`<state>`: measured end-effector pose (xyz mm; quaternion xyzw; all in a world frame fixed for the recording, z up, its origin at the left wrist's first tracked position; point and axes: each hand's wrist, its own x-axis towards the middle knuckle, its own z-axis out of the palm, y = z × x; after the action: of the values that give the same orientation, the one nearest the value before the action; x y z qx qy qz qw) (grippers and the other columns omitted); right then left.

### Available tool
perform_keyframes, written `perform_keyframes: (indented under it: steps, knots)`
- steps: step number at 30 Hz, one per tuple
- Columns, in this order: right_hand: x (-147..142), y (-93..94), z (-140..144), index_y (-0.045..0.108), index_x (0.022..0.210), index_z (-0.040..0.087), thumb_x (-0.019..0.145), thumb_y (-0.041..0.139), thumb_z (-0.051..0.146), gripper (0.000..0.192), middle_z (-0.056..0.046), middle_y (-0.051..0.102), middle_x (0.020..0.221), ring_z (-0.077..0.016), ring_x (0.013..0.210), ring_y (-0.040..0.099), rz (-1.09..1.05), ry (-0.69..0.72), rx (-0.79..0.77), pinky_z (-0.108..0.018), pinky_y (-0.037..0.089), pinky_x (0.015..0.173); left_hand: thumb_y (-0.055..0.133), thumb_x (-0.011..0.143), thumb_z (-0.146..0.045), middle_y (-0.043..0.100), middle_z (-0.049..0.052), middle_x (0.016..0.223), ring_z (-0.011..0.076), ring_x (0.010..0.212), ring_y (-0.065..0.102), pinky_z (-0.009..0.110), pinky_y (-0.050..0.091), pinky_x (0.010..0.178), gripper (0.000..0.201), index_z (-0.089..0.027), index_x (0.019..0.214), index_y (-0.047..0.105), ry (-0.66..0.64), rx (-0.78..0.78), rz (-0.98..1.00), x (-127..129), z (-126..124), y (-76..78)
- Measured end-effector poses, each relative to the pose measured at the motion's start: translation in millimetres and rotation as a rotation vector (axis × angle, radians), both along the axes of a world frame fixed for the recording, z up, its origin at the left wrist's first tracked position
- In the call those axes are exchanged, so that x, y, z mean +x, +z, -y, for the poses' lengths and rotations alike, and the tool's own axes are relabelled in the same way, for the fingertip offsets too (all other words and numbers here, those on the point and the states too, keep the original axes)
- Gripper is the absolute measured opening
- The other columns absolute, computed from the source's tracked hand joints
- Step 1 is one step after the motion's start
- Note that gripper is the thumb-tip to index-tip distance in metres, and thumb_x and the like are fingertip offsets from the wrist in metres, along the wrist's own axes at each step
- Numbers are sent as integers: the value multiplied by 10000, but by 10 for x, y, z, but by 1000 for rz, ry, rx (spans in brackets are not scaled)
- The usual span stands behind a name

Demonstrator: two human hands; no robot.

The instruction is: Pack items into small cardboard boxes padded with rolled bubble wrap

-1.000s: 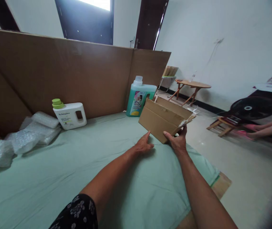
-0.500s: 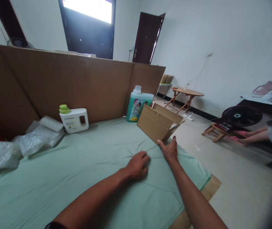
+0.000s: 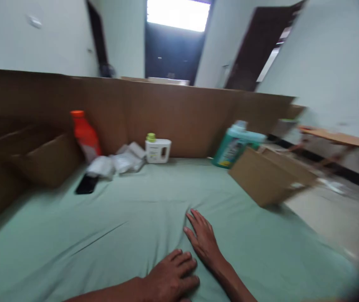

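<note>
Two bare hands, left hand (image 3: 171, 277) and right hand (image 3: 202, 238), are lying open and empty on the pale green cloth-covered surface (image 3: 110, 235). Nearest, the open brown cardboard box (image 3: 269, 178) is sitting tilted near the edge, possibly risking a fall.

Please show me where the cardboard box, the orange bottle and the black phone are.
cardboard box (image 3: 261, 181), head view, on its front side wall.
orange bottle (image 3: 85, 134), head view, on its body.
black phone (image 3: 86, 184), head view, on its flat face.
</note>
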<state>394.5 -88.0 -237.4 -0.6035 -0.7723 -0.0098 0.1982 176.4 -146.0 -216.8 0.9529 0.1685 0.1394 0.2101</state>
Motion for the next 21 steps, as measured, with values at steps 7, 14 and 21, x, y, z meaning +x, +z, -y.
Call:
perform_keyframes:
  steps: [7,14,21]
  knots:
    - [-1594,-143,-625,643,1320,201,953,509,339,414,-141,600,1437,-308,1336,548,-72,371,100,-485,455,1075,583,893,-306,759,52,1144,193,1113,695,283,546,996,246,-235,1094,705,703,70,389,-1744,69,330]
    - [-2641,-53,-651,656,1301,180,936,537,257,392,-156,624,1408,-330,1294,583,-21,574,218,-489,474,1043,498,917,-284,688,136,1223,277,1171,643,481,503,1054,301,-172,1124,687,1471,331,290,-3784,-225,1228]
    - [-2584,-34,-658,664,1297,191,917,567,261,399,-141,635,1401,-317,1265,611,-11,582,200,-481,512,1008,655,870,-351,628,113,1385,259,1135,670,374,526,982,516,-199,1358,589,1541,212,34,-4182,-1403,1835]
